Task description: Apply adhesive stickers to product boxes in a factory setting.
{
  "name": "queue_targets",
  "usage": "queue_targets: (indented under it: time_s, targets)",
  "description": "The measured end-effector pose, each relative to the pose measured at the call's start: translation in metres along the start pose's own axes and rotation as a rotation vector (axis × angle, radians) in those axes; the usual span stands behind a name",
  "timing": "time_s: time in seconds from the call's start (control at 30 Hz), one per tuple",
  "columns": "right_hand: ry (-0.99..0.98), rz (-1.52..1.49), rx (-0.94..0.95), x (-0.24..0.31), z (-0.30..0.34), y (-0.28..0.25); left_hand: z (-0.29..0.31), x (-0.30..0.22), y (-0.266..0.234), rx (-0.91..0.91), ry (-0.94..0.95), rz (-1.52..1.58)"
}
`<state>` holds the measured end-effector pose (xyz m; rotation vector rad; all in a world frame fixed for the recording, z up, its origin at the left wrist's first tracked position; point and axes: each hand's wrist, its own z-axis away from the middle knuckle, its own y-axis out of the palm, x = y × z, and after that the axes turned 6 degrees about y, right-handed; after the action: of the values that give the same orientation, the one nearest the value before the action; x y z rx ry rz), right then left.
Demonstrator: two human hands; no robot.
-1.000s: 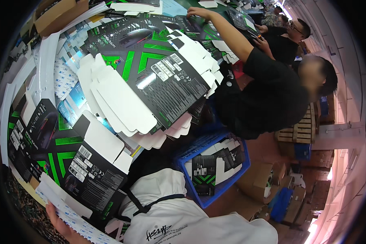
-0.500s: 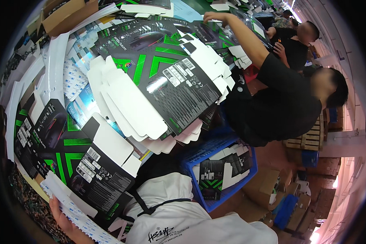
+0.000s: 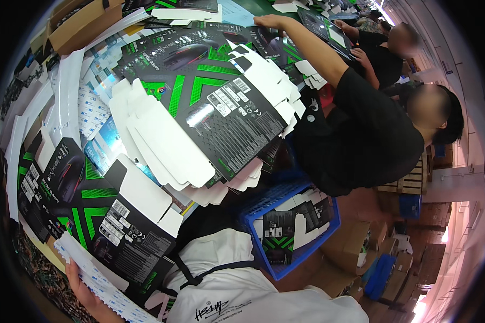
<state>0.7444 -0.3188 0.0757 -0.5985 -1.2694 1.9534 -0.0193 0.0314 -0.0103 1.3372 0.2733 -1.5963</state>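
Observation:
At the lower left, my left hand (image 3: 82,289) is closed on the edge of a long white strip sheet (image 3: 96,271) with small blue print; part of the fingers is hidden. Against the strip lies an unfolded flat mouse box (image 3: 137,245), black with green chevrons and white flaps. Beyond it, a thick stack of the same flat boxes (image 3: 240,137) covers the middle of the table, its white flaps fanned toward me. My right hand is out of view.
A blue plastic crate (image 3: 246,220) holding flat boxes stands beside the table. A co-worker in black (image 3: 366,134) reaches over the far boxes. An open cardboard box (image 3: 86,29) sits at the far left, with long white strips (image 3: 70,102) below it. Cartons (image 3: 353,242) stand on the floor.
The view has shifted slightly, so the table's contents appear a little further left. The co-worker's outstretched arm shows slightly further left too. My left hand keeps its hold on the strip sheet.

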Motion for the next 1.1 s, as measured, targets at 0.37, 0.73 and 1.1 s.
queue_targets:
  time_s: [0.37,0.73,1.1]
  targets:
    - [0.709,-1.48,0.555,0.286,0.591,0.438,-0.003,-0.007,-0.006,-0.157,0.11,-0.12]
    - [0.306,-1.218,0.61,0.24,0.512,0.334,0.025,-0.014,0.043,-0.102,0.109,-0.236]
    - [0.202,-1.063,0.724,0.232,0.482,0.332,0.044,-0.024,0.065,-0.159,0.112,-0.294]
